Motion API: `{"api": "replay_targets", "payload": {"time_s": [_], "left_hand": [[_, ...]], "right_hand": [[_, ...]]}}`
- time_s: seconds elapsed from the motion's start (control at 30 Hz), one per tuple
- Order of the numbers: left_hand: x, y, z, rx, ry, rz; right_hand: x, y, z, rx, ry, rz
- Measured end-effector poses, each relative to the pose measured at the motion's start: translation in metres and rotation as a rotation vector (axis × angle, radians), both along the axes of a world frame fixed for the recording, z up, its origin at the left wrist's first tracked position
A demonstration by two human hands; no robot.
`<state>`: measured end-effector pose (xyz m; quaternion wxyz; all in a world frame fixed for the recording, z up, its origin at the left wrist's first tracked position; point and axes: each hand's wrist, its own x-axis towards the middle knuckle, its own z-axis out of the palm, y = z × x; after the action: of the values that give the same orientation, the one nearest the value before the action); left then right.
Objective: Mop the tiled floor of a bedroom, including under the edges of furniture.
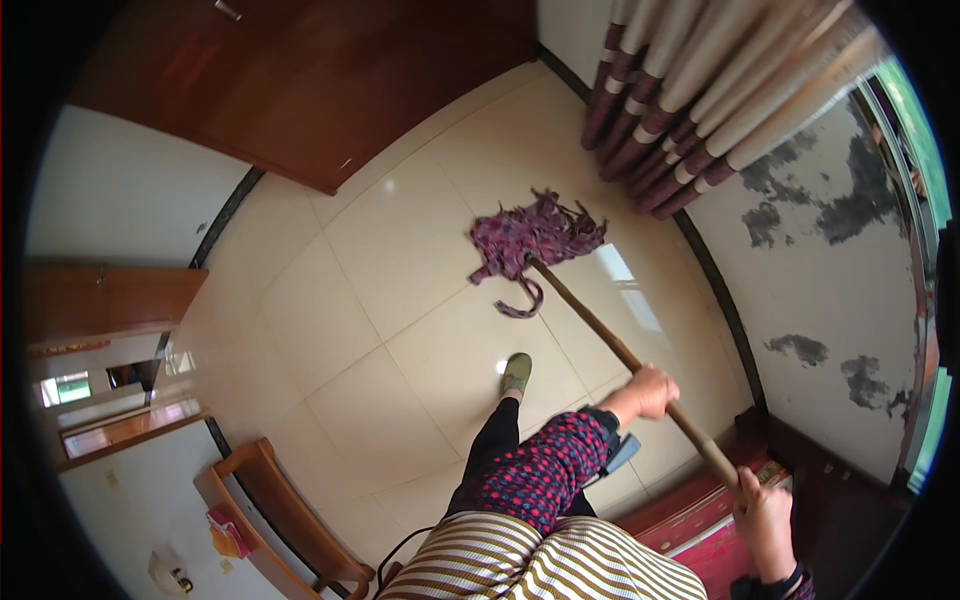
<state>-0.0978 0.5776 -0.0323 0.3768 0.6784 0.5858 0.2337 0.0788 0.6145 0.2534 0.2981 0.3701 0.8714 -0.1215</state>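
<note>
A string mop with a long wooden handle (pixel 590 322) slants across the floor ahead of me. Its head, a bundle of purple-red cloth strips (pixel 535 235), lies spread on the tiles, one strip curling loose toward me. My left hand (pixel 645 392) is wrapped round the middle of the handle. Near the handle's upper end, my right hand (pixel 765 520) grips it, lower right in the view. A dark sleeve with pink dots (pixel 545 465) covers my left arm. My foot in a green shoe (pixel 516 374) stands on the tiles below the mop head.
Glossy beige floor tiles (pixel 340 340) stretch around. Long beige and maroon curtains (pixel 680 110) hang at the far right, beside a stained white wall (pixel 820 300). A brown wooden door (pixel 330 80) is at the far left. A wooden chair (pixel 290 520) stands lower left, a red-topped piece of furniture (pixel 700 515) lower right.
</note>
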Motion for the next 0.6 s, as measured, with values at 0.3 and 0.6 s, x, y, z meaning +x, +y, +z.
{"api": "replay_targets", "payload": {"time_s": [0.3,0.6], "left_hand": [[-0.198,-0.087,-0.053,0.084,0.31,0.545],[-0.222,-0.159,-0.056,-0.509,0.493,0.641]], "right_hand": [[-0.187,-0.011,-0.082,-0.182,-0.066,0.309],[-0.214,-0.086,-0.161,-0.295,0.005,0.253]]}}
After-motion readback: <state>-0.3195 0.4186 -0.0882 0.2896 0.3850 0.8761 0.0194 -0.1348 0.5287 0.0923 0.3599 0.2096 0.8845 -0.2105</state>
